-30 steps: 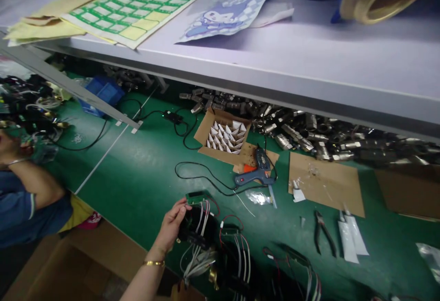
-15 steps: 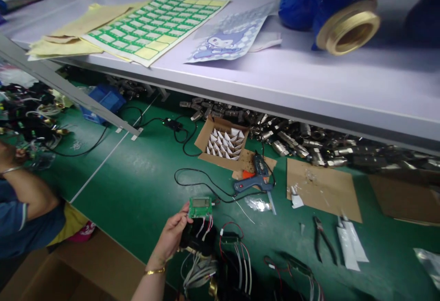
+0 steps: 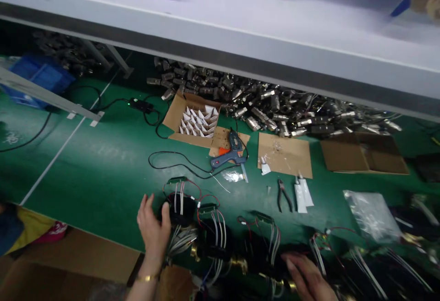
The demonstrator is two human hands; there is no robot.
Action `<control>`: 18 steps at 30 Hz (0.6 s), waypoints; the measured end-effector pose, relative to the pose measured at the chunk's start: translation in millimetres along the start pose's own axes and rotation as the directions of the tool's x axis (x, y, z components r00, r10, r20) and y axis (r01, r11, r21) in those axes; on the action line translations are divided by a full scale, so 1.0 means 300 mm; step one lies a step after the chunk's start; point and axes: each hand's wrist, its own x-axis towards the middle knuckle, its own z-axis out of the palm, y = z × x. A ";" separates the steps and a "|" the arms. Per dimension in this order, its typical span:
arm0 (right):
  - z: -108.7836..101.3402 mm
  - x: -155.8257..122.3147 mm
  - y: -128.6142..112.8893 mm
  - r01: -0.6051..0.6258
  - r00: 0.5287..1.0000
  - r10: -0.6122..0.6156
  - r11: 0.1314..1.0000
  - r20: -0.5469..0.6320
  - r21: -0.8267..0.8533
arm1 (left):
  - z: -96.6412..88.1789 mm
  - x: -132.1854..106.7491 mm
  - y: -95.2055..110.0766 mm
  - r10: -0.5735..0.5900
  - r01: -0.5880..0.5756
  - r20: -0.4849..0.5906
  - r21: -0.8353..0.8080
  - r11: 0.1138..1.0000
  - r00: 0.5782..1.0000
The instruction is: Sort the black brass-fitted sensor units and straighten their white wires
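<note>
My left hand [image 3: 153, 227] is open, fingers spread, its thumb against a black wired unit [image 3: 180, 209] at the near edge of the green table [image 3: 103, 163]. A small green circuit board [image 3: 177, 181] lies behind that unit on white and red wires. A row of similar black wired assemblies [image 3: 220, 236] runs to the right along the edge. My right hand [image 3: 307, 278] lies flat with fingers stretched on those assemblies at the lower right, holding nothing.
A blue glue gun [image 3: 230, 154], an open carton of white pieces [image 3: 194, 119], a cardboard sheet [image 3: 285, 154], pliers [image 3: 284, 195] and white tubes [image 3: 302, 193] lie mid-table. Metal fittings [image 3: 275, 108] are piled under a grey shelf [image 3: 240, 30]. A plastic bag [image 3: 373, 214] lies right.
My left hand let go of the green board it held up and now lies open beside the black unit. The view swung right and down, and my right hand came into view.
</note>
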 end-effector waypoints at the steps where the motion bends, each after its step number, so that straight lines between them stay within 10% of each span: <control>1: 0.025 0.026 -0.052 0.061 0.998 -0.061 0.998 0.005 0.018 | -0.001 -0.076 0.006 0.076 -0.075 -0.012 0.024 0.997 0.997; 6: 0.110 0.111 -0.210 0.186 0.979 -0.191 0.980 0.070 0.073 | 0.045 -0.255 0.010 0.069 -0.070 0.014 0.080 0.994 0.997; 10: 0.189 0.129 -0.259 0.082 0.932 -0.107 0.993 0.346 0.087 | 0.063 -0.180 0.003 -0.011 0.010 0.021 0.048 0.999 1.000; 18: 0.348 0.255 -0.351 -0.221 0.652 0.186 0.974 0.735 -0.050 | -0.027 0.029 -0.140 -0.111 0.110 0.040 0.045 0.993 0.993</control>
